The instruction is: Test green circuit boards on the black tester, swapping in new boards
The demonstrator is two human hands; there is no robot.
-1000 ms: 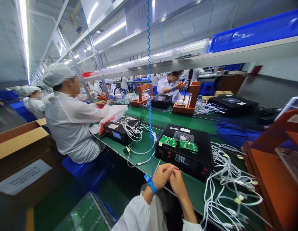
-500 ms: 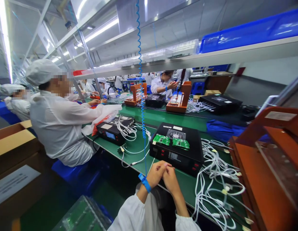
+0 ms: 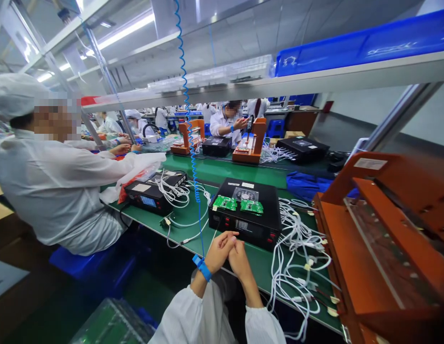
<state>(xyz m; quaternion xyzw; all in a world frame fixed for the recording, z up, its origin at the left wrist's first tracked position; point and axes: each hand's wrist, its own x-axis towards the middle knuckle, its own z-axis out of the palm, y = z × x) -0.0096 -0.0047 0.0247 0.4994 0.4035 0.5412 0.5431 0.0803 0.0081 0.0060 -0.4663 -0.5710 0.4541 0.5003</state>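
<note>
My left hand (image 3: 220, 249), with a blue wrist strap (image 3: 202, 267) at its wrist, meets my right hand (image 3: 239, 258) at the table's front edge. The fingers of both are curled and pressed together; whether anything is between them is hidden. Just beyond them stands a black box (image 3: 259, 230) with a round fan grille. Two green circuit boards (image 3: 225, 203) lie side by side on its top. A coiled blue cord (image 3: 193, 172) hangs down to the strap.
White cables (image 3: 297, 248) lie tangled right of the box, beside an orange fixture (image 3: 336, 248). A smaller black device (image 3: 148, 193) stands left. A person in white (image 3: 60, 181) sits at the left. A shelf (image 3: 332, 79) crosses above.
The view has turned to the right, so the scene has shifted left. My hands remain together, with the left index finger now reaching out a little over the right hand.
</note>
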